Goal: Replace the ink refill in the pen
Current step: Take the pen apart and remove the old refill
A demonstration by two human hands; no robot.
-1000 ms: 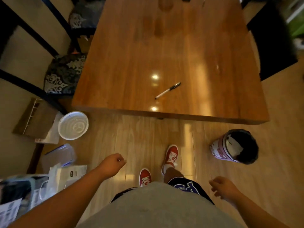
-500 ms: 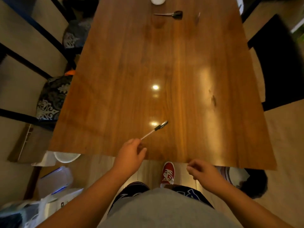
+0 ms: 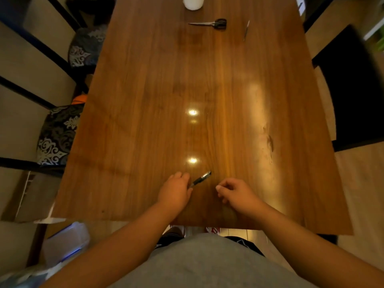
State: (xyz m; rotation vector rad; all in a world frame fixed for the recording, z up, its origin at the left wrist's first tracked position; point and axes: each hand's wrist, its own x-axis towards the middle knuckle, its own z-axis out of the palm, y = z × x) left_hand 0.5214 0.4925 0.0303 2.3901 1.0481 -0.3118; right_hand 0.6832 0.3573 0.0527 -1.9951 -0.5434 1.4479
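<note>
A pen point(image 3: 201, 179) with a black cap end lies slanted on the wooden table point(image 3: 145, 100), near its front edge. My left hand point(image 3: 176, 193) covers the pen's lower end, its fingers closed around it. My right hand point(image 3: 234, 193) rests on the table a little to the right of the pen, apart from it, with its fingers curled and nothing in them. Far off at the back right of the table lies a thin pale stick point(image 3: 246, 30), possibly a refill.
Black-handled scissors point(image 3: 209, 23) and a white container point(image 3: 193, 2) sit at the table's far end. Patterned chair cushions point(image 3: 56, 138) line the left side and a dark chair point(image 3: 351, 90) stands on the right. Plastic boxes point(image 3: 66, 242) are on the floor at lower left.
I have stepped up to the table. My left hand went from reaching for the pen's near end to closing on it. My right hand came up onto the table beside the pen.
</note>
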